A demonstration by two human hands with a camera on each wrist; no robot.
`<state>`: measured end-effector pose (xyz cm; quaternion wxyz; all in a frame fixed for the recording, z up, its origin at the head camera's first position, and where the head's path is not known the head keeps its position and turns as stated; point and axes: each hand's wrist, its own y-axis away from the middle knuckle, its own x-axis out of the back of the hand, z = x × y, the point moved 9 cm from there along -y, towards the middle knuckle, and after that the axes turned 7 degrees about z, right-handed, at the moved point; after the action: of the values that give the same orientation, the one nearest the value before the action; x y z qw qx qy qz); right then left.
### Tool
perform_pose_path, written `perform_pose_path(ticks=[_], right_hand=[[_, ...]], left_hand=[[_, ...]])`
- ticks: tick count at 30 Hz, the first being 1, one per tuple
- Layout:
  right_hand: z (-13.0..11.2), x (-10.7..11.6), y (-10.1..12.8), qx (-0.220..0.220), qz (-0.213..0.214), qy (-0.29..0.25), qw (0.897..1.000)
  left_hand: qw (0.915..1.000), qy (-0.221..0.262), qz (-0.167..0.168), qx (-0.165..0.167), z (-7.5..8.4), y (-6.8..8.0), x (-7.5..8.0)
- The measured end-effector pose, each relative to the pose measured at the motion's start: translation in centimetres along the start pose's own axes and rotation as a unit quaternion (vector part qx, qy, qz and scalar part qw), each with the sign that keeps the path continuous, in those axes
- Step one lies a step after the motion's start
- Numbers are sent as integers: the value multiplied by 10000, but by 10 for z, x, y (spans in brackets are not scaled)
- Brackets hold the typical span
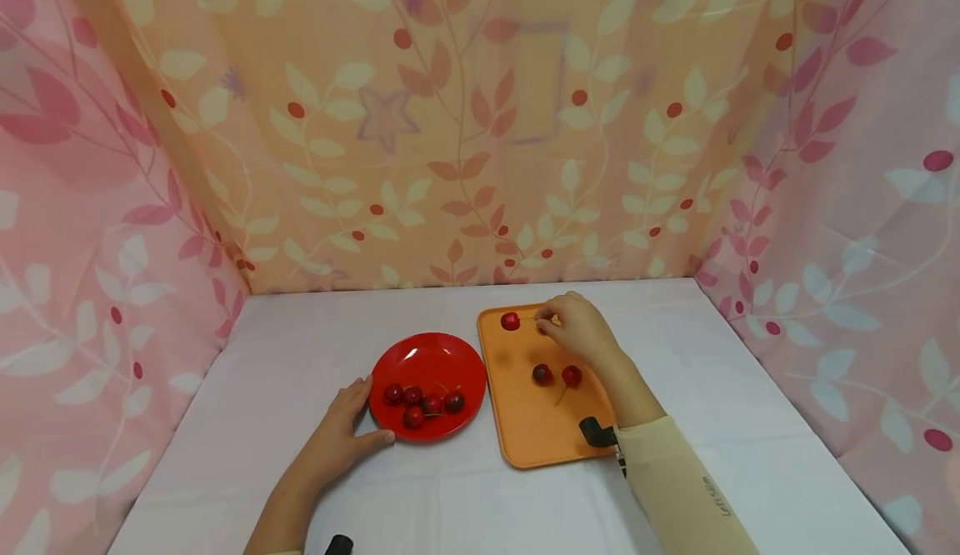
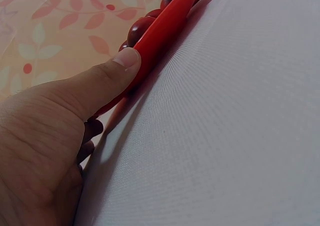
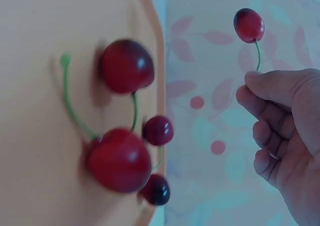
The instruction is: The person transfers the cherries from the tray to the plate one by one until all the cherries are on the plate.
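Right hand (image 1: pixel 581 330) is pinching a cherry (image 1: pixel 510 322) by its stem above the orange tray's (image 1: pixel 525 434) far end, fruit pointing left, stem running crosswise to the tray. Other cherries (image 1: pixel 572 376) are lying mid-tray. Left of the tray, the left hand (image 1: pixel 341 434) is spreading along a red plate's (image 1: pixel 431 357) rim; white tabletop (image 1: pixel 667 347) is stretching rightward.

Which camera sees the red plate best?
The head view: it shows the red plate from above, nearly whole, holding cherries. The left wrist view shows just part, side-on, touched by the left hand. The right wrist view shows none.
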<state>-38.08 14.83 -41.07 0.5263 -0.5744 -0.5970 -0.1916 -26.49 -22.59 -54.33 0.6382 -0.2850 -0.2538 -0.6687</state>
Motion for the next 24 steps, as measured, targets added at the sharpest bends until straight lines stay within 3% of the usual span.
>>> perform_pose_path(ticks=[15,24], right_hand=[[-55,-9,-12,396,-61,-107,9991],[-84,-24,-17,620,-266,-171,9976]], left_hand=[[10000,-15,10,-12,2,0,2],[9998,17,65,-197,3,0,1]])
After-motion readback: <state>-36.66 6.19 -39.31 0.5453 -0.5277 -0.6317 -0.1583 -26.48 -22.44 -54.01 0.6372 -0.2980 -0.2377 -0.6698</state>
